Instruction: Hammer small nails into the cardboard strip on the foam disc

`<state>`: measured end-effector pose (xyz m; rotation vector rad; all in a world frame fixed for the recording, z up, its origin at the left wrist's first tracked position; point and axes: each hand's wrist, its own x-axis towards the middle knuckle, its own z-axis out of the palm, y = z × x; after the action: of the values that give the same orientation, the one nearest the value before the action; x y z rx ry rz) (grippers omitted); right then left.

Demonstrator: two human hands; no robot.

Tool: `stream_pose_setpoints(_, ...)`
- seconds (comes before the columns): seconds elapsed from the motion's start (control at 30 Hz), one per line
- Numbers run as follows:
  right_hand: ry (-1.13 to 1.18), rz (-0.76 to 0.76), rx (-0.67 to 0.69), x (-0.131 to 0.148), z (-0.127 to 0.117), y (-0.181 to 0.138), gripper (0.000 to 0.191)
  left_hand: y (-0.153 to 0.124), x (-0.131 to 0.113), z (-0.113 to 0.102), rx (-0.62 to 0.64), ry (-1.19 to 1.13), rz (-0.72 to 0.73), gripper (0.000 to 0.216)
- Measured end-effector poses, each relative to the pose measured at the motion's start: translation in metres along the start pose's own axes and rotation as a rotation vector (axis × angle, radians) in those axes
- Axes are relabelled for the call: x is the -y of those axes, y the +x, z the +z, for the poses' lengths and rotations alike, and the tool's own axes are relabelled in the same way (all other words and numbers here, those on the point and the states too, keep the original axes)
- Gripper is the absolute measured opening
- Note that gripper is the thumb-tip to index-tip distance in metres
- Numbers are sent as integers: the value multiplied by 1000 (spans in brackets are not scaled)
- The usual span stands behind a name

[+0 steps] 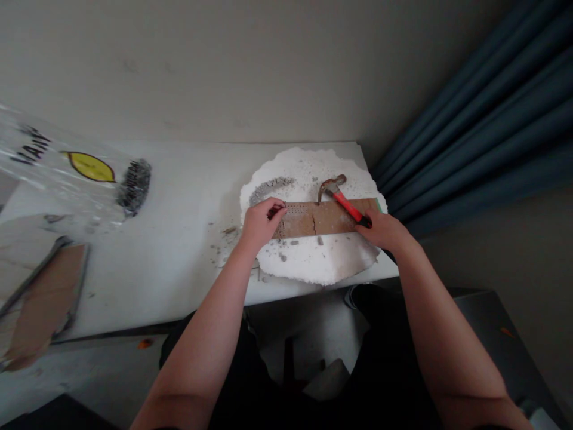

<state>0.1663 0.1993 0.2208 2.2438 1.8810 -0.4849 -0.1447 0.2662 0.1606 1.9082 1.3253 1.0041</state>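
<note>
My left hand (261,226) is closed in a pinch above the left end of a flat brown board (329,222). Whatever sits between its fingertips is too small or hidden to make out. Rows of small dots, perhaps holes, mark the board's left end, and a dark crack runs across its middle. At the right end, my right hand (384,232) is closed around the butt of the red and black handle of a claw hammer (347,206). The hammer's rusty head points away from me, over the board's far edge. A round white slab with a ragged rim (308,269) lies under the board.
Grey crumbs (273,188) are scattered over the slab and table (174,239). A clear plastic bag (89,167) with a yellow print lies at left, near a brown cardboard-like piece (47,304) and a dark bar (33,275). Blue curtains (483,119) hang at right.
</note>
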Motion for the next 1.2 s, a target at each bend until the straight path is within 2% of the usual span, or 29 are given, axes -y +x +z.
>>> stream_pose_setpoints(0.27,-24,13,-13,4,-2,-3,41,-1,2,1,4,35,9,10)
stream_pose_setpoints(0.43,-90,53,-172,14,-10,-13,42,-2,7,4,3,83,64,10)
stream_pose_setpoints(0.53,34,9,-226,13,-14,-19,41,-3,8,5,-7,81,81,10)
stream_pose_setpoints(0.63,299,-104,-271,14,-15,-26,40,-4,6,5,-15,49,64,16)
stream_pose_setpoints(0.73,549,-213,-206,24,-14,-38,42,-4,3,5,-2,40,50,23)
stream_pose_setpoints(0.83,699,-295,-132,41,-10,-53,45,-4,2,5,-4,51,45,28)
stream_pose_setpoints(1.0,659,-382,-117,61,-6,-75,54,-3,4,7,-24,56,19,33)
stream_pose_setpoints(1.2,655,-420,-53,61,-8,-83,55,-3,5,8,-52,60,0,42)
